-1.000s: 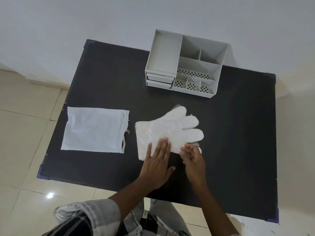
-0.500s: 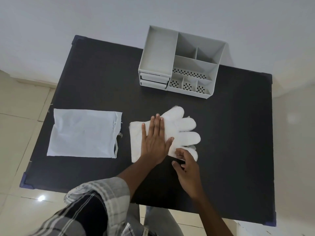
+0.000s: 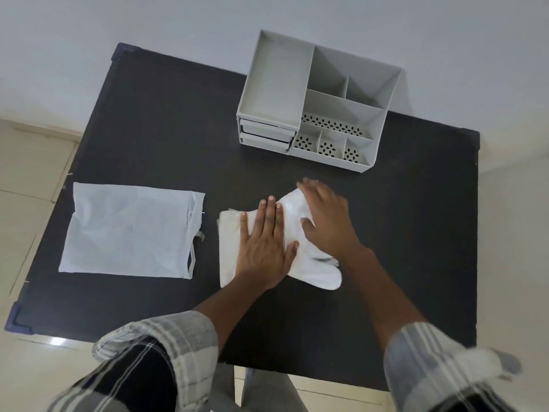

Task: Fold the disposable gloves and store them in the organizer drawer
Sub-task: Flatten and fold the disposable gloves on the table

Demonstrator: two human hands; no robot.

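Note:
White disposable gloves (image 3: 230, 239) lie stacked in the middle of the black table (image 3: 148, 129). My left hand (image 3: 264, 242) presses flat on their cuff half, fingers together. My right hand (image 3: 326, 221) lies flat over the finger end and hides most of it; only a thumb tip of a glove sticks out at the lower right. The grey organizer (image 3: 315, 102) stands at the table's far edge with two shut drawers (image 3: 266, 134) at its lower left front.
A flat white plastic bag (image 3: 127, 233) lies to the left of the gloves. The organizer's open top compartments hold nothing visible. A white wall runs behind the table, and tiled floor surrounds it.
My right hand moved from the glove's near thumb up onto its finger end, which now lies under the palm. My left hand stayed pressed on the cuff half.

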